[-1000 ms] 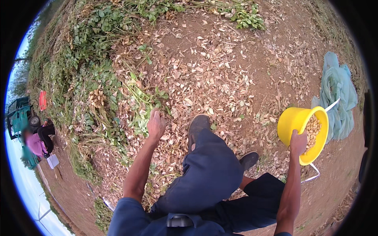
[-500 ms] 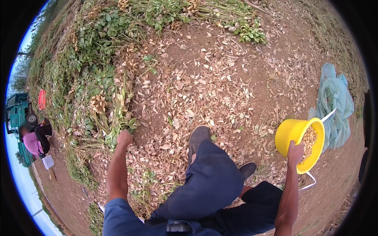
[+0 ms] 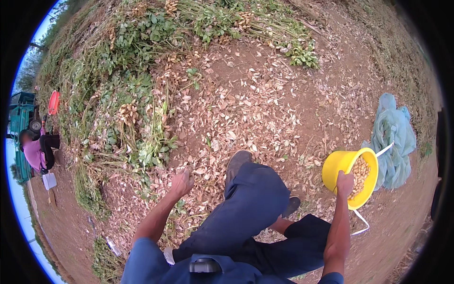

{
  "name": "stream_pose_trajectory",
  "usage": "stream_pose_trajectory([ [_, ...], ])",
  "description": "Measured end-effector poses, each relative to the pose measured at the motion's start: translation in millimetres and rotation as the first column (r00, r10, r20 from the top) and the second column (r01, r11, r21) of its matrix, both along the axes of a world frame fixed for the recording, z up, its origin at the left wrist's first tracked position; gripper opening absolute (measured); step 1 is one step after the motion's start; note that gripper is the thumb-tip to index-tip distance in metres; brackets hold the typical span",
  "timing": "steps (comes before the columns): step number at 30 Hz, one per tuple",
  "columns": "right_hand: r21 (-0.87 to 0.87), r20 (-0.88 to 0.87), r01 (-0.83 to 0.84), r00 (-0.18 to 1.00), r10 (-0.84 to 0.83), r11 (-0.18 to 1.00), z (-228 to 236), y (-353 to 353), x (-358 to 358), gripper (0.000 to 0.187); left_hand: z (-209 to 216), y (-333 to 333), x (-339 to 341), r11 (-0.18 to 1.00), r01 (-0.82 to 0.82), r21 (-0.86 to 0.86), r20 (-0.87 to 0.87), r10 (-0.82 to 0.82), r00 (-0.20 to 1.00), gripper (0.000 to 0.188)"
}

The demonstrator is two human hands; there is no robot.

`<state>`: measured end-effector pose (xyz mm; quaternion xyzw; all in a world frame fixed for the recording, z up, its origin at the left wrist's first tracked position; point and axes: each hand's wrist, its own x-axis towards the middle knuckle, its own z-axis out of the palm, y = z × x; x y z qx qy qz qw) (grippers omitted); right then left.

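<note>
My right hand (image 3: pixel 345 183) grips the near rim of a yellow bucket (image 3: pixel 333 165), which leans toward me with its mouth facing right. Unshelled peanuts (image 3: pixel 361 174) fill part of it, and a white strap hangs loose from its side. My left hand (image 3: pixel 182 182) is closed in a fist above the leaf-strewn ground, left of my bent knee; whatever it may hold is hidden. Just beyond it lie pulled peanut plants (image 3: pixel 153 142) with green leaves, apart from the hand. A cluster of pods (image 3: pixel 128 113) shows among their stems.
A pale blue-green mesh sack (image 3: pixel 395 142) lies crumpled behind the bucket. More peanut plants (image 3: pixel 208 23) stretch along the far side. At far left, a person in a pink top (image 3: pixel 34 154) sits near a green vehicle (image 3: pixel 21 116), an orange-red basin (image 3: pixel 54 102) and a white container (image 3: pixel 49 181).
My left hand has drawn back from the plants, toward me and to the right, staying closed. My right hand keeps its hold on the bucket. The view has shifted slightly.
</note>
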<state>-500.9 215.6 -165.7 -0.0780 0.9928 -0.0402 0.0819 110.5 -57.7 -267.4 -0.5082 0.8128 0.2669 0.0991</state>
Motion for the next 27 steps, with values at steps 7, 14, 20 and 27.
stream_pose_trajectory([
  [7, -0.078, 0.075, -0.098, 0.992, 0.104, 0.992, -22.6, 31.9, -8.7, 0.051, 30.6, 57.6, -6.0, 0.982, 0.090, 0.166, -0.028, -0.086, 0.996, 0.028],
  [14, 0.073, 0.001, -0.212, 0.977, 0.212, 0.975, 12.6, 30.6, 41.7, 0.063, 51.8, 55.9, 3.4, 0.824, -0.251, 0.508, -0.251, 0.421, 0.872, 0.026],
  [20, -0.764, 0.146, -0.038, 0.962, 0.230, 0.644, -9.1, 44.1, 49.0, 0.057, 101.9, 36.3, -55.6, 0.608, -0.232, 0.760, -0.399, 0.717, 0.572, 0.020],
  [27, -0.979, 0.012, -0.068, 0.921, 0.388, 0.192, 145.2, -36.0, 155.9, 0.020, 170.7, 34.8, -106.6, 0.546, 0.029, 0.837, -0.513, 0.765, 0.389, 0.022],
])
